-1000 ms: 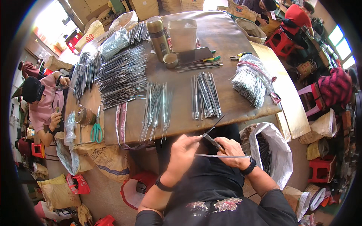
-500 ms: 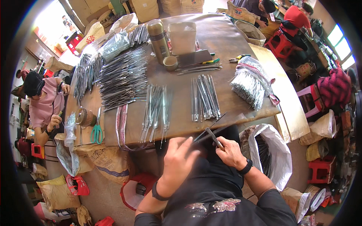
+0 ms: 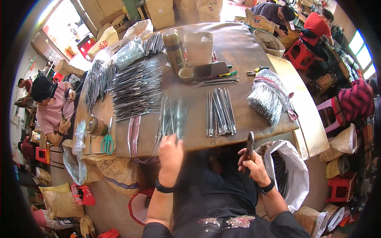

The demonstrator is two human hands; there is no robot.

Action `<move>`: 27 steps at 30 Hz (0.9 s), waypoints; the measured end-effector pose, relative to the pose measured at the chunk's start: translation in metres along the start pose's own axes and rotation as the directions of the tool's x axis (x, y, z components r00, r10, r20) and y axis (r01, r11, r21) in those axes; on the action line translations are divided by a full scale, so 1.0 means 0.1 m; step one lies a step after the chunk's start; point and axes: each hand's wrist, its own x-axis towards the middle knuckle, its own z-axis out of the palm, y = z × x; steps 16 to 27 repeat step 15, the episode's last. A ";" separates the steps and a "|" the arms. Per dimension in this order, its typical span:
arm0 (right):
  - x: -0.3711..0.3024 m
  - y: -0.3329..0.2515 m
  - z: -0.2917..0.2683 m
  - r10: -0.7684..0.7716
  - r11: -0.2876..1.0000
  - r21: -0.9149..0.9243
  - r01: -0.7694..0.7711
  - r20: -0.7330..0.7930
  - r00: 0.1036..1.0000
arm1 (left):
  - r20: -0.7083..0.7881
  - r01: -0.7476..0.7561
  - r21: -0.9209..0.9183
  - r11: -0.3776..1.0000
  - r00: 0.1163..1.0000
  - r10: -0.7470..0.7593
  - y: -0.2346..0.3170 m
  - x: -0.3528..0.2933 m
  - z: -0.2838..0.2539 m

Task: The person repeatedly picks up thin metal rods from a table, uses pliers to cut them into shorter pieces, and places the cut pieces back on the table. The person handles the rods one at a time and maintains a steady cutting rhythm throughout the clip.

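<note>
My left hand (image 3: 170,156) is at the table's front edge, its fingers bent down at the near ends of a loose pile of thin metal rods (image 3: 171,117). Blur covers the fingertips and part of the pile, so what they pinch cannot be made out. In my right hand (image 3: 256,168) is a pair of pliers (image 3: 249,146), head pointing up, its handles wrapped by my fingers. No rod shows at the pliers' jaws. Farther right, a neater row of metal rods (image 3: 220,113) lies on the brown table (image 3: 194,139).
A big rod heap (image 3: 137,89) covers the left side, near teal scissors (image 3: 107,144). A flask (image 3: 173,51), a cup (image 3: 185,74) and a plastic tub (image 3: 198,49) stand farther back. A bagged rod bundle (image 3: 268,99) lies right. A white sack (image 3: 299,178) stands beside my right arm.
My left hand has moved left and away from the pliers, onto the loose rods. The pliers now point upward in my right hand, and the dark rod at their jaws is gone from there.
</note>
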 end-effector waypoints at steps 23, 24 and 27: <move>0.04 0.08 -0.74 0.055 0.826 0.564 0.018 -0.113 0.992 | 0.502 0.347 -0.300 0.889 0.849 -0.162 0.22 0.58 0.93; 0.04 0.08 -0.74 0.055 0.826 0.564 0.018 -0.113 0.992 | 0.502 0.347 -0.300 0.889 0.849 -0.162 0.22 0.58 0.93; 0.04 0.08 -0.74 0.055 0.826 0.564 0.018 -0.113 0.992 | 0.502 0.347 -0.300 0.889 0.849 -0.162 0.22 0.58 0.93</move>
